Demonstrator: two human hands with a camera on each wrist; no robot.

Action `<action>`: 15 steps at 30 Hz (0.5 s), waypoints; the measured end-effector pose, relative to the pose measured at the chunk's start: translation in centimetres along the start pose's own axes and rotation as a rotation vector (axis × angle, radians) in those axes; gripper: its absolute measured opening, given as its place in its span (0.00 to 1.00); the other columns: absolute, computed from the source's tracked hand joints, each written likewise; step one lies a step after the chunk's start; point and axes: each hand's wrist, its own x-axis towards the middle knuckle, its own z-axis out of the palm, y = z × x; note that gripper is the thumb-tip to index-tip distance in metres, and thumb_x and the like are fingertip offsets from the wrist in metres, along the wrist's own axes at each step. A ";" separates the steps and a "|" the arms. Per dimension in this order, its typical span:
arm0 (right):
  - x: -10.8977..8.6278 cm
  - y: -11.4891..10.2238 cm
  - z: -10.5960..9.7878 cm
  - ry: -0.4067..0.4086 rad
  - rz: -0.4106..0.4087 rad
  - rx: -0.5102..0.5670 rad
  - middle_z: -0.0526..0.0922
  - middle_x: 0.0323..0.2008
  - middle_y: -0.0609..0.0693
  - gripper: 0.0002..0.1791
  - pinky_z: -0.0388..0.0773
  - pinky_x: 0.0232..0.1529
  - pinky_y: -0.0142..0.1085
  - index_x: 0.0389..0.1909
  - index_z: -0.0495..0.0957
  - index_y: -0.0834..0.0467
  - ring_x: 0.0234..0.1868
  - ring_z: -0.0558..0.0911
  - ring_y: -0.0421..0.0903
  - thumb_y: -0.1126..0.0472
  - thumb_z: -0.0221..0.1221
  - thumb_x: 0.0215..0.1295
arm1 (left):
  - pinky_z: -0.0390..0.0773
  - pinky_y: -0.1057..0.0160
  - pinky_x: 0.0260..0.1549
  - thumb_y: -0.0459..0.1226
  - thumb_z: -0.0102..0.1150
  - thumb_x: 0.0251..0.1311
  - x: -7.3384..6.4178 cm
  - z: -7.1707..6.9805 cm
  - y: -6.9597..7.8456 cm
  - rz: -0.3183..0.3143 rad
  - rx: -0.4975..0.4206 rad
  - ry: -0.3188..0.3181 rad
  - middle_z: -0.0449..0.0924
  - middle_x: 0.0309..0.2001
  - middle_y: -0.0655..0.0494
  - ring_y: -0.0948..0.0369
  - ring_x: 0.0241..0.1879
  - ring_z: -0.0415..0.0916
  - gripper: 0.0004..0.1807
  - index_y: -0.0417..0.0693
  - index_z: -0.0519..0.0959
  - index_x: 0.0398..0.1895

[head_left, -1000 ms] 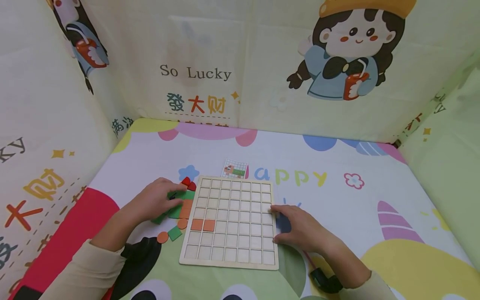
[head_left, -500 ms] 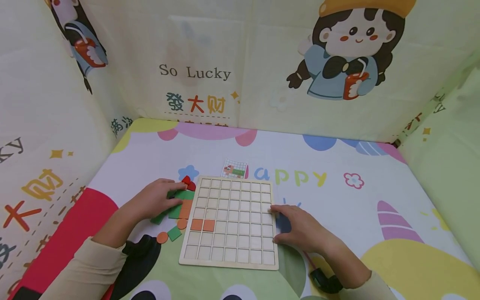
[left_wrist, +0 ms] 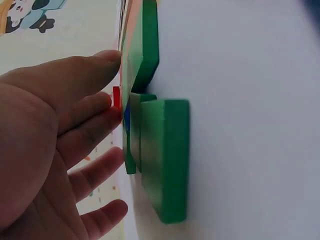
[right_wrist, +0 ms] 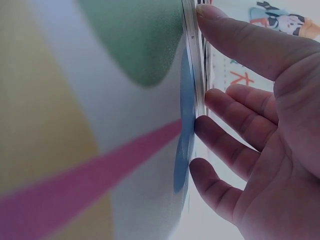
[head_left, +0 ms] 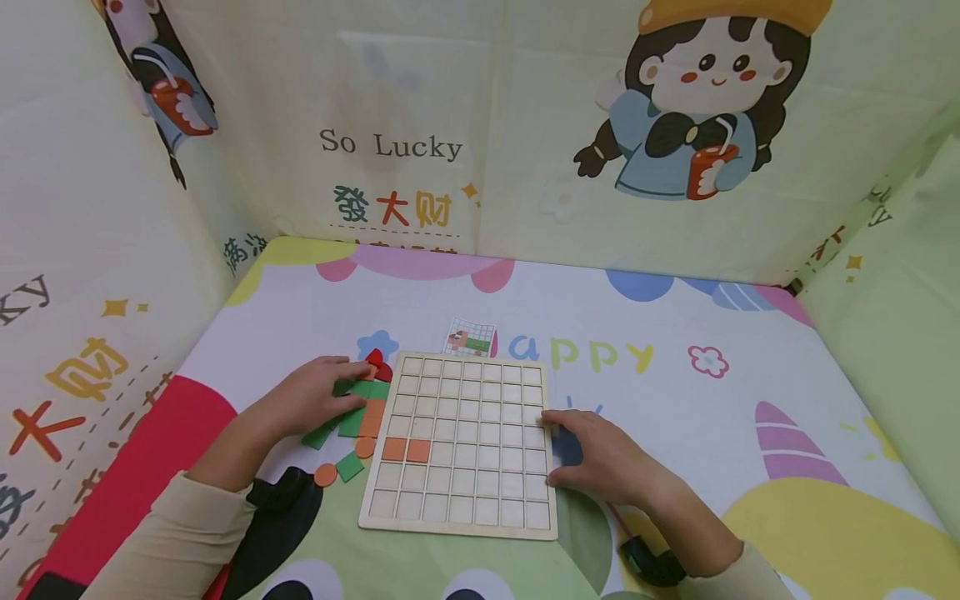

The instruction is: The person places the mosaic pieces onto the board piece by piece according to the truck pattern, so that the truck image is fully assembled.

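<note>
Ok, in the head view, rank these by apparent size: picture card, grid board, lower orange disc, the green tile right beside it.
1. Grid board, clearly largest
2. Picture card
3. Green tile and lower orange disc: too alike to rank

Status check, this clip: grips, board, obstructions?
Left grip at green tiles. Right grip at right edge of board. Two orange squares in board. Nothing seen blocking it.
</note>
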 end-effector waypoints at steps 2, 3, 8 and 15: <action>0.0 0.0 0.0 0.000 0.000 0.002 0.76 0.62 0.54 0.40 0.68 0.62 0.55 0.66 0.72 0.59 0.64 0.73 0.57 0.54 0.75 0.52 | 0.79 0.41 0.47 0.43 0.67 0.62 0.0 0.0 0.0 -0.003 0.001 -0.003 0.68 0.64 0.28 0.33 0.64 0.62 0.33 0.41 0.72 0.69; 0.0 0.0 0.0 0.000 0.000 0.004 0.76 0.62 0.54 0.40 0.68 0.62 0.55 0.66 0.72 0.59 0.64 0.73 0.57 0.54 0.75 0.52 | 0.79 0.41 0.47 0.43 0.67 0.62 -0.1 0.0 0.0 -0.004 -0.002 -0.001 0.67 0.64 0.28 0.32 0.64 0.62 0.33 0.41 0.72 0.69; 0.0 0.0 0.0 -0.001 -0.003 0.003 0.77 0.61 0.54 0.40 0.68 0.62 0.55 0.67 0.72 0.59 0.64 0.73 0.57 0.54 0.75 0.52 | 0.78 0.40 0.49 0.42 0.67 0.63 0.0 0.0 -0.2 0.014 -0.010 0.027 0.71 0.62 0.31 0.34 0.63 0.65 0.32 0.40 0.72 0.68; -0.1 0.0 -0.1 0.005 -0.010 -0.002 0.77 0.61 0.54 0.40 0.68 0.62 0.55 0.66 0.73 0.59 0.64 0.73 0.57 0.54 0.75 0.52 | 0.78 0.43 0.50 0.40 0.66 0.64 0.4 -0.3 -0.6 -0.013 -0.014 0.061 0.76 0.58 0.37 0.39 0.59 0.69 0.27 0.37 0.76 0.64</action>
